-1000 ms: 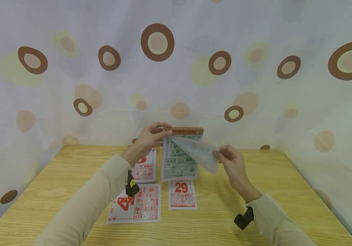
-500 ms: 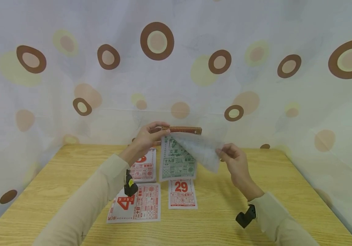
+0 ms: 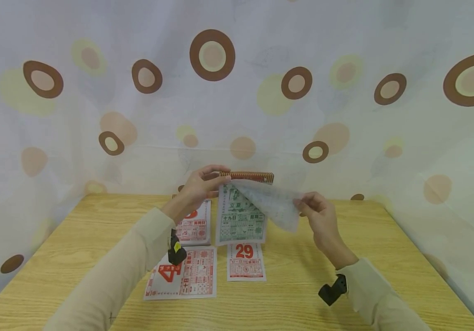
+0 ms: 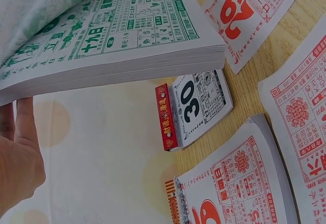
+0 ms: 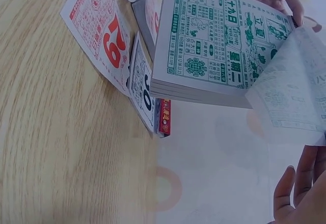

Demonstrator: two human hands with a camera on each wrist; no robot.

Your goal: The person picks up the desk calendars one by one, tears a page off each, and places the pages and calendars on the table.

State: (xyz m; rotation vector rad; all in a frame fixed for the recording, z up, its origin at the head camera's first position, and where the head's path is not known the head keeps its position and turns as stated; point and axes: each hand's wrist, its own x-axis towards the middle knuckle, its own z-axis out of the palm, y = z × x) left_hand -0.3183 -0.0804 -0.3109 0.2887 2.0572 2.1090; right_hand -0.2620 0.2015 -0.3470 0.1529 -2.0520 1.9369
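Note:
A thick tear-off calendar pad [image 3: 241, 225] with green print is held up above the table. My left hand [image 3: 198, 187] grips it at the upper left corner, by the brown-and-gold binding strip [image 3: 253, 176], thumb in front. The pad's top sheet [image 3: 278, 207] is folded back diagonally to the right, its thin pale back showing. My right hand [image 3: 321, 220] pinches the outer edge of this sheet. Whether the sheet is partly torn at the binding cannot be told. In the right wrist view, the pad's page stack [image 5: 204, 96] shows its thickness.
A loose sheet with a red 29 [image 3: 245, 262] and a larger one with a red 4 [image 3: 195, 276] lie on the wooden table [image 3: 286, 303]. A red-printed calendar pad [image 3: 195, 225] lies left; a small pad showing 30 [image 4: 196, 104] lies behind. A patterned curtain [image 3: 241, 115] hangs at the back.
My right hand has moved slightly to the right, drawing the folded sheet with it. The sheet now covers more of the area just below the binding. My left hand stays nearly still.

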